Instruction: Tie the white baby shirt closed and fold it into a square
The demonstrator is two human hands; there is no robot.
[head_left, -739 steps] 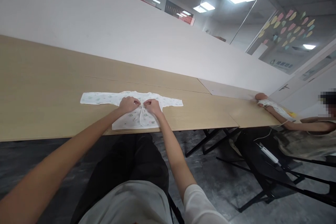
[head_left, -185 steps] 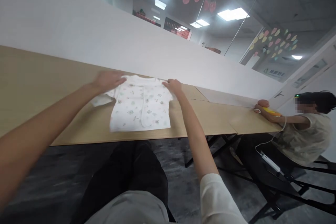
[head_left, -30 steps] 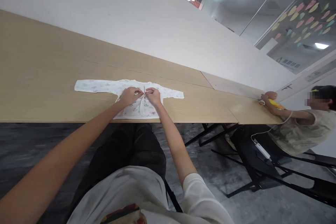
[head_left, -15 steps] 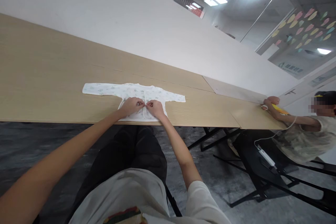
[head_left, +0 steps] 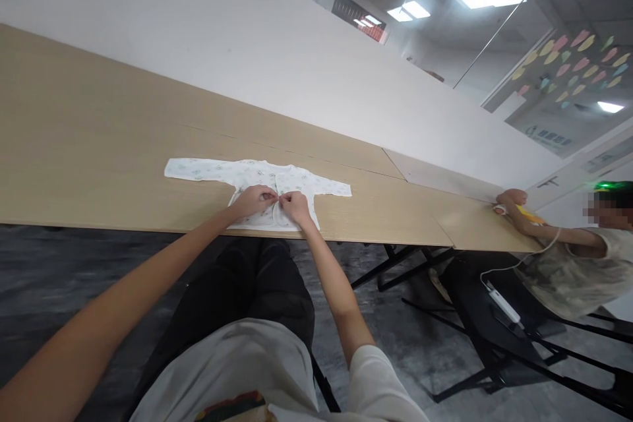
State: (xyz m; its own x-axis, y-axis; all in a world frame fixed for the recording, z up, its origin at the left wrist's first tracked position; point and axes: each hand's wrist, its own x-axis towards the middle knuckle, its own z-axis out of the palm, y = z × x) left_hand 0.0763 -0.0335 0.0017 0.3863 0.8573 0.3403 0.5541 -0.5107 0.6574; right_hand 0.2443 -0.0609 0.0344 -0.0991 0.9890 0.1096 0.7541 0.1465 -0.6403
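Note:
A small white baby shirt (head_left: 297,179) with a faint print lies spread on the wooden table (head_left: 123,145), both sleeves stretched out sideways and its hem by the front edge. My left hand (head_left: 254,202) pinches the front opening from the left, thumb and forefinger closed. From the right, my right hand (head_left: 295,206) pinches the same opening, its fingertips almost touching those of the left. Whatever fastening sits between the fingertips is too small to make out. Below my hands, part of the shirt front is covered.
A co-worker (head_left: 583,257) sits at the far right, arms on the table beside a doll (head_left: 517,198) with yellow cloth. A black folding chair (head_left: 479,303) carries a white power strip (head_left: 504,306) with a cable. Behind the table stands a white partition (head_left: 297,79).
The view has shifted slightly, so the shirt appears a little further right. Both hands keep their pinch on the shirt's front opening, fingertips close together.

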